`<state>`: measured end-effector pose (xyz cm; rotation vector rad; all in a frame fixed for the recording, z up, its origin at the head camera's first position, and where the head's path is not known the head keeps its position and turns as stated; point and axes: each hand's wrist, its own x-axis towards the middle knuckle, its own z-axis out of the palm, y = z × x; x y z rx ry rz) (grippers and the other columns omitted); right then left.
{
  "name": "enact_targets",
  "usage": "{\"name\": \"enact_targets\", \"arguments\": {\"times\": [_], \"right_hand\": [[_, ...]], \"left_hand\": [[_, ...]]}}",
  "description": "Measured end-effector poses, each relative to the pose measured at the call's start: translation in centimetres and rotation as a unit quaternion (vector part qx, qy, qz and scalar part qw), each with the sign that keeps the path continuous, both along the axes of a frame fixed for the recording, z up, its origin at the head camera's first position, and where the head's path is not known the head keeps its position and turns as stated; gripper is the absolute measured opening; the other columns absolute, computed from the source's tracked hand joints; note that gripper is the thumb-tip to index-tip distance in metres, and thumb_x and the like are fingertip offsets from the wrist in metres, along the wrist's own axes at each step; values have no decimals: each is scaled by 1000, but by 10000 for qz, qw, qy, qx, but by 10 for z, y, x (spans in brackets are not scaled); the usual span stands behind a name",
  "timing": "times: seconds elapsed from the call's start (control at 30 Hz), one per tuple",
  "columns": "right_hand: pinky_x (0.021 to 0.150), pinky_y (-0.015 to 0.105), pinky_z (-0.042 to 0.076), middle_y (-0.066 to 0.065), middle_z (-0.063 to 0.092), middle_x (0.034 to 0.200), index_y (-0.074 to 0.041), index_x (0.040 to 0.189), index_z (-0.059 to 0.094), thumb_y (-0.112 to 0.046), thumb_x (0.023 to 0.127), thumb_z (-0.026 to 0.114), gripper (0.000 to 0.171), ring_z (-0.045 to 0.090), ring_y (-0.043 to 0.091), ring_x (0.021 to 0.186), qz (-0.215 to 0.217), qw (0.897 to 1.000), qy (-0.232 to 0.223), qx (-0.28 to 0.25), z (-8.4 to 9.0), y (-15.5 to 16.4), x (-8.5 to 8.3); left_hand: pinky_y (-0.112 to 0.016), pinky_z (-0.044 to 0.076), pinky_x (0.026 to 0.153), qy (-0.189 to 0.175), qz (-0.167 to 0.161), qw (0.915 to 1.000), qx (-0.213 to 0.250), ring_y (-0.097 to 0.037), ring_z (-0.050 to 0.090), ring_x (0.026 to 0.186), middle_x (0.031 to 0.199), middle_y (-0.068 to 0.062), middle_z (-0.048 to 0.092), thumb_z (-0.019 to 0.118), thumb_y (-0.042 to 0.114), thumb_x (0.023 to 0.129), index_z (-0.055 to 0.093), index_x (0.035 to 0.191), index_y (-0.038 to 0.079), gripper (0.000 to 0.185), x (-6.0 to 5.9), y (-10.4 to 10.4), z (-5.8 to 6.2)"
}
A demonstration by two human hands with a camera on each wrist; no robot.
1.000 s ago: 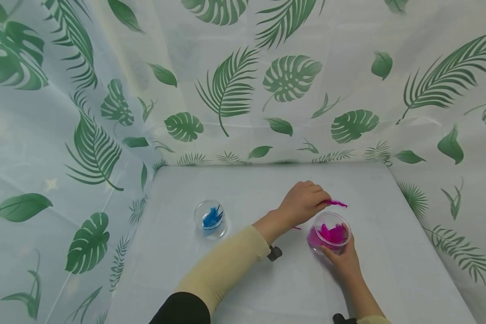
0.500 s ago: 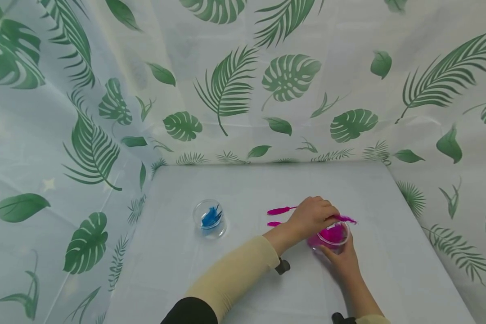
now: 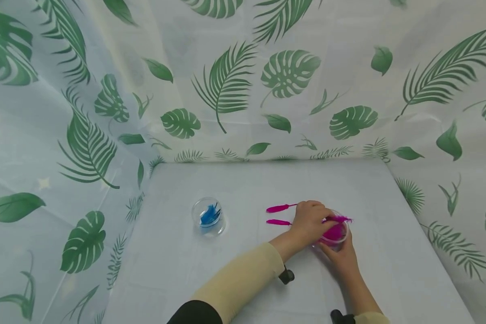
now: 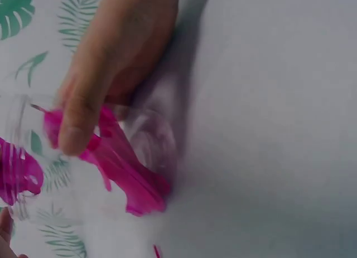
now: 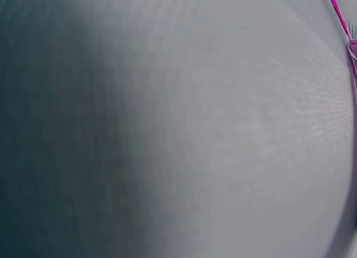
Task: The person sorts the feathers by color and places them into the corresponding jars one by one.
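On the white table stands a clear cup (image 3: 337, 232) holding magenta feathers. My right hand (image 3: 338, 247) grips it from the near side, fingers curled round its wall. My left hand (image 3: 325, 219) pinches a magenta feather (image 3: 342, 219) and holds it across the cup's rim. In the left wrist view the fingertips (image 4: 72, 134) pinch that feather (image 4: 120, 166) beside the clear cup (image 4: 19, 157). Two more magenta feathers (image 3: 278, 208) (image 3: 278, 222) lie on the table just left of my left hand. The right wrist view is a blur of white table with a magenta sliver (image 5: 339, 17) at its right edge.
A second clear cup (image 3: 209, 217) with blue feathers stands to the left on the table (image 3: 243, 189). Leaf-printed curtains (image 3: 227, 81) close off the back and both sides. A bare stretch of table lies between the two cups.
My left hand has come down and nearer with the feather, from behind the cup to its rim. That uncovered two feathers on the table. The right hand has kept its grip on the cup.
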<state>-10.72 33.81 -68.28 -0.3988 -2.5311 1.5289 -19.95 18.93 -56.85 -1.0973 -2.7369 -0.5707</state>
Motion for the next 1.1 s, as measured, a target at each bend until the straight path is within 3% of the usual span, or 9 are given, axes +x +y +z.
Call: {"name": "enact_targets", "arguments": {"times": [0.17,0.33,0.5,0.6,0.7,0.83,0.93,1.1], "right_hand": [[118,64,18,25,23,160,-18,160,3,-23,79,83,114,20,45,148,-35,9999,-121,22,3,-2,0],[118,65,16,26,20,161,-17,160,-1,-29,81,82,115,17,46,149,-67,9993,-362,72,7,-3,-1],[118,65,15,27,18,162,-15,159,-2,-32,82,80,114,15,45,150,-70,9989,-454,97,8,-4,0],[118,64,16,26,20,161,-15,159,0,-28,82,81,113,16,45,150,-50,9994,-345,50,6,-4,0],[119,62,15,24,22,161,-18,160,1,-24,81,82,113,18,43,150,-47,9998,-204,-47,3,-4,0],[119,64,16,21,22,162,-25,160,-1,-27,80,83,115,19,41,150,-97,9997,-203,-75,2,-3,-2],[117,66,17,19,20,163,-27,159,-4,-35,81,82,117,17,41,151,-144,9991,-394,-17,5,-5,-3],[117,66,17,19,18,164,-28,159,-5,-40,80,81,118,15,41,152,-175,9983,-550,-8,8,-8,-2]], "left_hand": [[-37,37,109,-465,299,9980,-298,0,54,120,107,26,69,63,52,92,70,107,42,20,-3,0,-10],[-41,37,108,-1003,112,9923,-714,-1,59,109,104,28,69,63,51,93,70,108,44,18,-6,4,-8],[-38,39,104,-1180,-5,9873,-1060,-3,60,106,105,30,68,63,50,93,70,108,46,17,-8,6,-4],[-32,41,99,-1055,-68,9892,-1017,-1,61,108,107,29,69,60,52,94,70,110,46,20,-9,3,-6],[-26,45,97,-647,-158,9948,-770,1,61,110,110,27,69,58,53,95,70,113,45,23,-16,-4,-9],[-21,47,99,42,-128,9999,-89,0,62,112,113,22,70,59,46,97,71,113,38,22,-34,-21,-11],[-20,48,97,281,-5,9994,183,-2,64,109,112,18,71,61,41,97,71,112,32,21,-47,-36,-9],[-23,51,93,40,209,9996,-170,-4,65,105,109,18,72,59,42,98,69,117,31,24,-64,-60,-9]]}}
